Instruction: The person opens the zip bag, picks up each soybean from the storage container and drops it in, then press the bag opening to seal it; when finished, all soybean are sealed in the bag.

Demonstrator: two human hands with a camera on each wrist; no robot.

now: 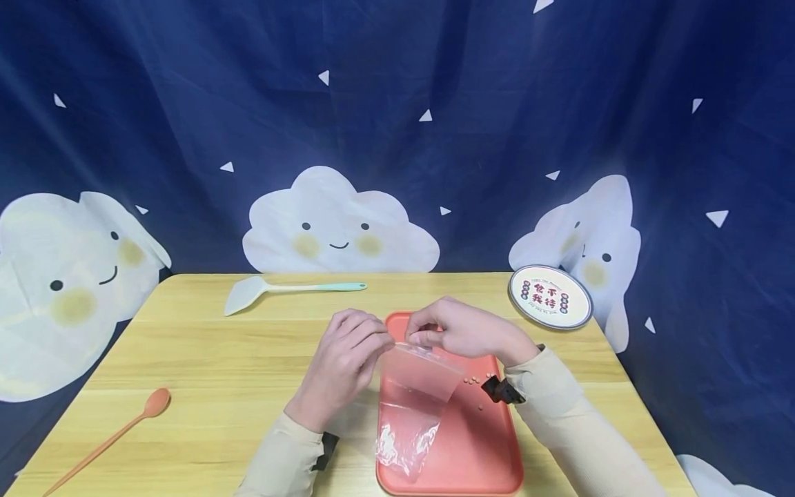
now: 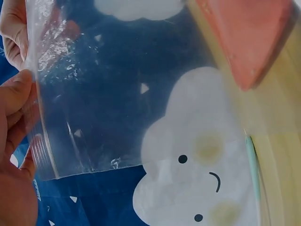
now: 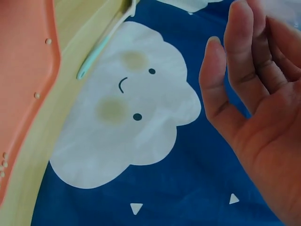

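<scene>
A clear plastic zip bag (image 1: 410,414) hangs over the red tray (image 1: 481,455), its zip edge uppermost. My left hand (image 1: 348,359) pinches that edge near its left end; the left wrist view shows the thumb and fingers on the ridged zip strip of the bag (image 2: 103,108). At the same edge, close beside it, my right hand (image 1: 462,328) pinches the plastic between bent thumb and fingers. Only a sliver of the bag shows beside the right hand (image 3: 263,89) in the right wrist view. Several small beige beans (image 1: 473,380) lie on the tray, partly hidden by the right arm.
A white spatula with a mint handle (image 1: 338,286) lies along the table's back edge. The orange spoon (image 1: 158,402) is at the left. An oval plate with red characters (image 1: 551,297) sits at the back right corner. A blue cloud-print curtain (image 1: 385,103) hangs behind.
</scene>
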